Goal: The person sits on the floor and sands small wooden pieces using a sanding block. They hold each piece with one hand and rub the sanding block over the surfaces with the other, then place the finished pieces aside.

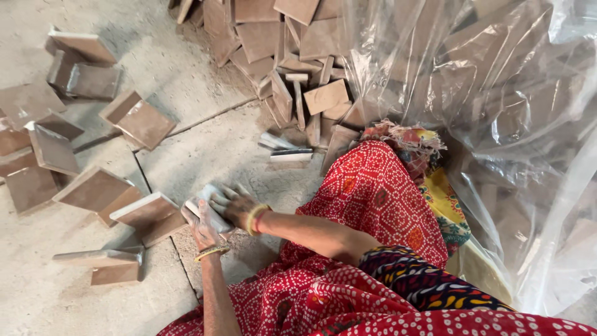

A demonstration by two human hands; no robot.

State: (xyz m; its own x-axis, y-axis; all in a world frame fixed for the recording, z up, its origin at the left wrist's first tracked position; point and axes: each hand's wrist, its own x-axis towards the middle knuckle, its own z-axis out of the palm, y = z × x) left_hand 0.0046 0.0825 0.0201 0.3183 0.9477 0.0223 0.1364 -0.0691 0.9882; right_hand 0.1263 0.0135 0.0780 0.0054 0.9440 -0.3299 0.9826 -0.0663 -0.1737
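A pale tile [208,214] is clamped between both hands low on the concrete floor [205,149]: left hand [202,233] beneath, right hand [233,205] pressed flat on top. Tile handling appears underway; careful setting-down is called for. Brown tiles [140,121] are scattered beyond, a tile heap [292,56] and plastic sheet [497,93] farther.

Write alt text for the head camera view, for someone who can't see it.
Seen from above, a person in red dotted cloth sits on a dusty concrete floor, gripping a small stack of tiles between the left hand and right hand. Brown square tiles lie scattered around, with a clear plastic sheet at right.
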